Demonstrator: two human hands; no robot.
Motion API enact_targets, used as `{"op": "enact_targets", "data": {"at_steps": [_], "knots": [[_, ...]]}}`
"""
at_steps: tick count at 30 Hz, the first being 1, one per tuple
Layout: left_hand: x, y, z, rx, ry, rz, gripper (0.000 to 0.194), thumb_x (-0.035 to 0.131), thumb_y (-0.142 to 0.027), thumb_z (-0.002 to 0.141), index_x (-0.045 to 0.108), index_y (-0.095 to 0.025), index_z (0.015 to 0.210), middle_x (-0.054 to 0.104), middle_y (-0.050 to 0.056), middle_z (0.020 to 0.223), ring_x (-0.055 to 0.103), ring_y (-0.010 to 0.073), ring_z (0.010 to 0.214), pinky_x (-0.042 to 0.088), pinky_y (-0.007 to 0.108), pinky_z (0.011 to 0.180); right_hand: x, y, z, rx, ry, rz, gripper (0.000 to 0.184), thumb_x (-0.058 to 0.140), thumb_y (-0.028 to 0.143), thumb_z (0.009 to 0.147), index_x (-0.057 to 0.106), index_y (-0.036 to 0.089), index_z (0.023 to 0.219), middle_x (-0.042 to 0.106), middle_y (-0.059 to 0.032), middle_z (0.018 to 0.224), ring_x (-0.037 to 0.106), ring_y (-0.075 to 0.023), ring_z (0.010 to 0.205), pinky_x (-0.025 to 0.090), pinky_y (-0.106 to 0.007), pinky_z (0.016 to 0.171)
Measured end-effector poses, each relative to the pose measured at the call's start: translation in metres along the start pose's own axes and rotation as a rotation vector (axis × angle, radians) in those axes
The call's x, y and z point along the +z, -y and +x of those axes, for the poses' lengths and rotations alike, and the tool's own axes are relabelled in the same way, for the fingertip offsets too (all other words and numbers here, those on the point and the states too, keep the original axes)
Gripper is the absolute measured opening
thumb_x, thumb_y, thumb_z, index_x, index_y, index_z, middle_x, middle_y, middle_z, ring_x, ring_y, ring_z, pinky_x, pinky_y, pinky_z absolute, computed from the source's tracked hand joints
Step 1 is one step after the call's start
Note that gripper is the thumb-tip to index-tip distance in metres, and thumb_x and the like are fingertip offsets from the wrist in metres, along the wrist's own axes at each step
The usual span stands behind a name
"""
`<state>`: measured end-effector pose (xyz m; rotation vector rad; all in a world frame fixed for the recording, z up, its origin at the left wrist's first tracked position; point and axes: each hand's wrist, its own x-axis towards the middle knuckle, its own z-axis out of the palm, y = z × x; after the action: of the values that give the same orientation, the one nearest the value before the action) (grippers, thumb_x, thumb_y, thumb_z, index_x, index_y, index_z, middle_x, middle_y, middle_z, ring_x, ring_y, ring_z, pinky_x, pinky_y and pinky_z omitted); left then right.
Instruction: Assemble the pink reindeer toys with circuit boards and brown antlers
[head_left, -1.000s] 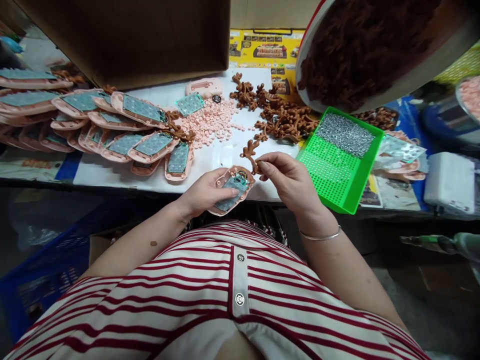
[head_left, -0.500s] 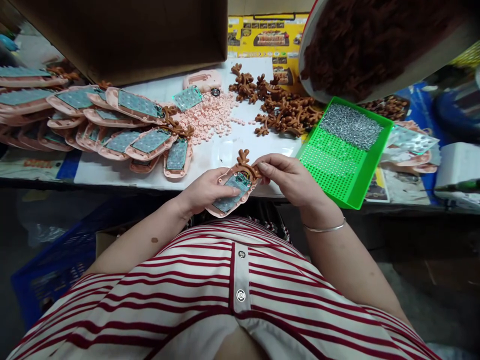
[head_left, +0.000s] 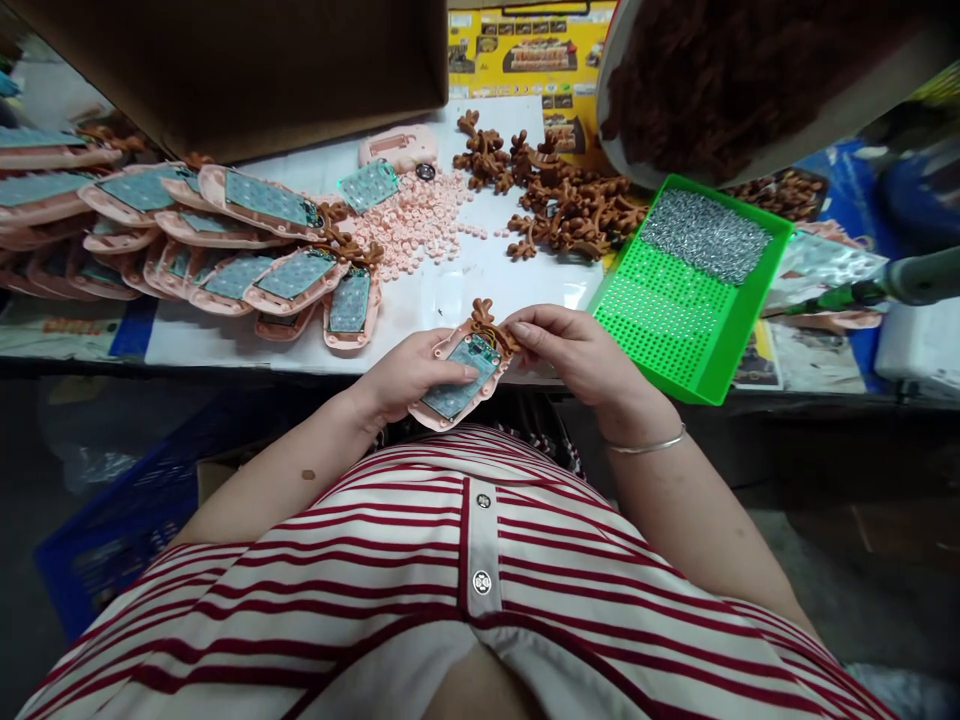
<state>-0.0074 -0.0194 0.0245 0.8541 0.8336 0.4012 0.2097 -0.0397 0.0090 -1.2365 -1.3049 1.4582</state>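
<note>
My left hand (head_left: 409, 377) is closed around a pink plastic shell (head_left: 435, 415), its thumb lying over the circuit board (head_left: 455, 392) fitted inside. At the shell's top end sits a brown antler-shaped piece (head_left: 482, 314), touching the rim. My right hand (head_left: 566, 345) pinches the right end of this antler piece between thumb and fingers. Beyond my hands, small pink plastic rings (head_left: 420, 225) lie scattered on a white sheet, beside a pile of brown antler pieces (head_left: 574, 210).
Stacked pink shells with boards (head_left: 292, 280) fill the left side. A green tray (head_left: 675, 330) of small metal screws (head_left: 705, 235) stands right. A cardboard box (head_left: 300, 80) and a tub of brown pieces (head_left: 720, 90) are behind. A tool (head_left: 915, 278) juts in from the right.
My right hand has brought the antler piece down onto the shell's top end; before, it was held above and apart. A tool has come into view at the right.
</note>
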Motion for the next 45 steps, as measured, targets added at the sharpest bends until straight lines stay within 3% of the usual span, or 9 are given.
{"op": "enact_targets", "data": {"at_steps": [11, 14, 19, 21, 24, 29, 33, 40, 45], "knots": [[-0.003, 0.000, 0.001, -0.019, 0.033, 0.027, 0.040, 0.082, -0.024, 0.062, 0.069, -0.009, 0.096, 0.074, 0.005, 0.079, 0.066, 0.0158, 0.066, 0.050, 0.027, 0.065, -0.003, -0.003, -0.001, -0.297, -0.028, -0.429, 0.021, 0.061, 0.037, 0.095, 0.073, 0.020, 0.095, 0.074, -0.0042, 0.090, 0.064, -0.0170, 0.082, 0.050, -0.031, 0.077], [-0.003, 0.001, 0.001, 0.008, 0.026, 0.028, 0.039, 0.082, -0.024, 0.063, 0.069, -0.009, 0.097, 0.075, 0.005, 0.080, 0.066, 0.0155, 0.067, 0.050, 0.026, 0.065, -0.002, -0.003, -0.002, -0.321, -0.004, -0.469, 0.018, 0.059, 0.032, 0.096, 0.072, 0.020, 0.097, 0.075, -0.0045, 0.089, 0.064, -0.0168, 0.078, 0.050, -0.030, 0.074], [-0.007, 0.002, 0.001, 0.020, 0.018, 0.017, 0.044, 0.084, -0.025, 0.062, 0.067, -0.009, 0.100, 0.075, 0.005, 0.079, 0.067, 0.0156, 0.066, 0.050, 0.025, 0.063, 0.005, -0.008, -0.003, -0.478, -0.128, -0.659, 0.023, 0.054, 0.035, 0.098, 0.072, 0.020, 0.097, 0.072, -0.0080, 0.088, 0.064, -0.0197, 0.083, 0.051, -0.034, 0.077], [-0.009, 0.002, 0.001, -0.001, 0.014, 0.024, 0.047, 0.084, -0.025, 0.060, 0.066, -0.009, 0.100, 0.075, 0.006, 0.080, 0.067, 0.0162, 0.065, 0.050, 0.026, 0.062, 0.006, -0.011, -0.003, -0.446, -0.110, -0.623, 0.024, 0.055, 0.037, 0.098, 0.072, 0.020, 0.097, 0.072, -0.0076, 0.088, 0.064, -0.0194, 0.083, 0.052, -0.034, 0.078], [-0.009, 0.002, 0.001, -0.025, 0.014, 0.043, 0.045, 0.084, -0.025, 0.060, 0.066, -0.009, 0.098, 0.075, 0.005, 0.079, 0.067, 0.0162, 0.066, 0.049, 0.026, 0.063, 0.004, -0.012, -0.002, -0.248, -0.024, -0.400, 0.027, 0.065, 0.046, 0.094, 0.072, 0.020, 0.097, 0.074, -0.0052, 0.090, 0.067, -0.0181, 0.081, 0.054, -0.033, 0.076], [-0.003, -0.001, -0.001, -0.039, 0.033, 0.069, 0.040, 0.082, -0.023, 0.060, 0.067, -0.010, 0.095, 0.074, 0.004, 0.080, 0.066, 0.0150, 0.067, 0.049, 0.026, 0.066, 0.007, -0.005, 0.002, -0.085, -0.089, 0.025, 0.056, 0.076, 0.065, 0.080, 0.068, 0.023, 0.115, 0.075, -0.0026, 0.095, 0.068, -0.0143, 0.078, 0.058, -0.030, 0.072], [0.000, -0.001, -0.002, -0.072, 0.024, 0.086, 0.040, 0.082, -0.023, 0.058, 0.066, -0.011, 0.092, 0.073, 0.002, 0.077, 0.065, 0.0148, 0.065, 0.049, 0.026, 0.065, 0.014, 0.001, 0.006, -0.017, -0.008, 0.127, 0.049, 0.084, 0.061, 0.073, 0.071, 0.021, 0.098, 0.071, 0.0008, 0.078, 0.061, -0.0110, 0.064, 0.053, -0.026, 0.059], [-0.001, 0.003, 0.000, 0.038, -0.055, 0.179, 0.037, 0.081, -0.021, 0.058, 0.065, -0.013, 0.091, 0.070, -0.001, 0.078, 0.062, 0.0127, 0.070, 0.049, 0.025, 0.071, 0.026, -0.006, 0.006, -0.049, -0.128, 0.137, 0.046, 0.085, 0.061, 0.071, 0.068, 0.020, 0.084, 0.067, 0.0013, 0.072, 0.057, -0.0108, 0.060, 0.049, -0.026, 0.057], [-0.003, 0.006, 0.000, 0.029, -0.055, 0.229, 0.039, 0.080, -0.026, 0.060, 0.067, -0.013, 0.094, 0.071, 0.001, 0.083, 0.064, 0.0160, 0.074, 0.050, 0.028, 0.073, 0.029, -0.008, -0.001, -0.345, -0.246, -0.236, 0.033, 0.075, 0.053, 0.084, 0.068, 0.021, 0.085, 0.069, -0.0022, 0.080, 0.062, -0.0149, 0.074, 0.051, -0.031, 0.071]]}}
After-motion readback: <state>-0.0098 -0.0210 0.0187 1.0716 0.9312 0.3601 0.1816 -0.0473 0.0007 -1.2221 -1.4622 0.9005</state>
